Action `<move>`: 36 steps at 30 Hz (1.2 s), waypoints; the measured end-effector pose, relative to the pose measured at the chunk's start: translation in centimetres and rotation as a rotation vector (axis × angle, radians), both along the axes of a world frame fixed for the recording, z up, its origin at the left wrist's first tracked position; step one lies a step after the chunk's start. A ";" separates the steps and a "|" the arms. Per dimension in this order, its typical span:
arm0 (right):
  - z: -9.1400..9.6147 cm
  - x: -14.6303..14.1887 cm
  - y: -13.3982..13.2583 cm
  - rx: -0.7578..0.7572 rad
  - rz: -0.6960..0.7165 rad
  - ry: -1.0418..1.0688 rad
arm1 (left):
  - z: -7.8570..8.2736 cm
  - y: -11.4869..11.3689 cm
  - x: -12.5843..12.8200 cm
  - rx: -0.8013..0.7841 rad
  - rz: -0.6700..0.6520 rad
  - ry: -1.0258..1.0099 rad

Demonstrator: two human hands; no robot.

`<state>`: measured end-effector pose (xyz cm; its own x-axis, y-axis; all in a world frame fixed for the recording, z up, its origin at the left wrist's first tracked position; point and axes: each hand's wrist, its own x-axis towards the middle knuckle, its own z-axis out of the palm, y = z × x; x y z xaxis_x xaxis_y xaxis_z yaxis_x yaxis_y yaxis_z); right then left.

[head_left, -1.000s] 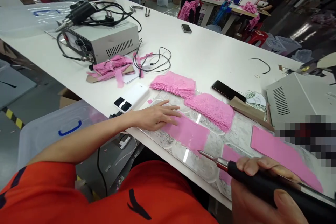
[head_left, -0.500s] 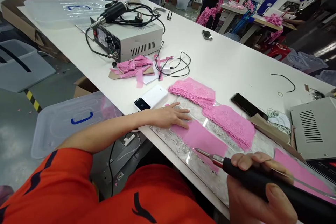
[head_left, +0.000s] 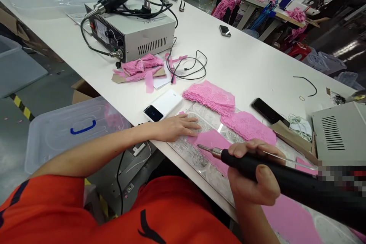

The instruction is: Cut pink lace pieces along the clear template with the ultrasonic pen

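My left hand (head_left: 174, 127) lies flat with fingers stretched out, its fingertips at the edge of a smooth pink fabric piece (head_left: 210, 139). That piece rests on a clear patterned sheet (head_left: 197, 160) at the table's front edge. My right hand (head_left: 254, 177) is wrapped round a thick black-handled tool (head_left: 294, 183) with a pointed metal tip. Its tip hangs over the pink piece; whether they touch I cannot tell. A thin shiny strip (head_left: 288, 159) also runs out from my right fingers. Two stacks of pink lace pieces (head_left: 210, 96) (head_left: 248, 127) lie just behind.
A white power bank (head_left: 168, 103) sits beside my left hand. Behind it are bundled pink strips (head_left: 143, 68), a coiled cable (head_left: 187, 78) and a grey control box (head_left: 145, 34). A dark phone (head_left: 268, 111) and another grey box (head_left: 340, 129) stand at right. Another pink piece (head_left: 291, 217) lies lower right.
My right hand has moved left and slightly up with the tool, bringing its tip nearer my left hand. My left hand has shifted slightly left, and the camera view has shifted a little.
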<state>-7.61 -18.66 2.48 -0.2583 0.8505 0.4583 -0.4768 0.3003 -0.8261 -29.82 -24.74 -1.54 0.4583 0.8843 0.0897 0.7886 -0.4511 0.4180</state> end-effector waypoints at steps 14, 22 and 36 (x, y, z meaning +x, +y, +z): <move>-0.7 -2.8 -0.2 0.073 0.038 -0.002 | -0.4 -0.2 0.2 0.040 0.026 0.044; -1.2 -3.1 -0.1 0.049 0.061 0.009 | -0.7 -0.1 0.2 0.051 0.029 0.057; -1.3 -3.2 0.0 0.067 0.073 -0.021 | -0.8 -0.3 0.2 0.038 0.042 -0.001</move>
